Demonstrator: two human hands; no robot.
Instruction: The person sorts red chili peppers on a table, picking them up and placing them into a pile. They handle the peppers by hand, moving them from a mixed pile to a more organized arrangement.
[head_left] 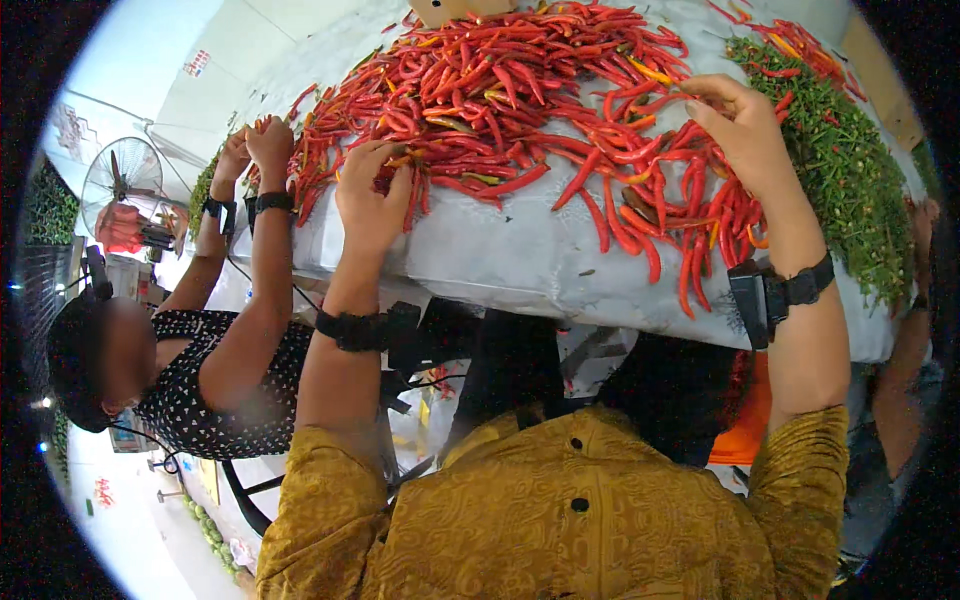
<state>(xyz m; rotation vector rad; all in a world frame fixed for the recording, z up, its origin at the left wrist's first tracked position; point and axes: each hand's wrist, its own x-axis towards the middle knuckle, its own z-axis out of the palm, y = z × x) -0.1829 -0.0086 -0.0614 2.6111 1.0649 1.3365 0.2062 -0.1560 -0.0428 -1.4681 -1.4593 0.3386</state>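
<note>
A big heap of red chili peppers [470, 80] covers the far middle of the table, with a few orange and dark ones mixed in. At the heap's near left edge, my left hand [368, 205] is curled, with dark red chili peppers [383, 180] showing between thumb and fingers. My right hand [745, 130] reaches over the looser peppers on the right. Its thumb and forefinger close at the end of a red chili pepper [658, 104]; the exact contact is small to see. More red chilies [690, 225] lie spread below that hand toward the table's near edge.
A long pile of green stems [850, 190] runs along the table's right side. A light plastic sheet [480, 250] covers the table. On the left a co-worker [215, 370] handles peppers; another person's arm [895, 400] shows at right. A cardboard box [460, 10] stands at the far edge.
</note>
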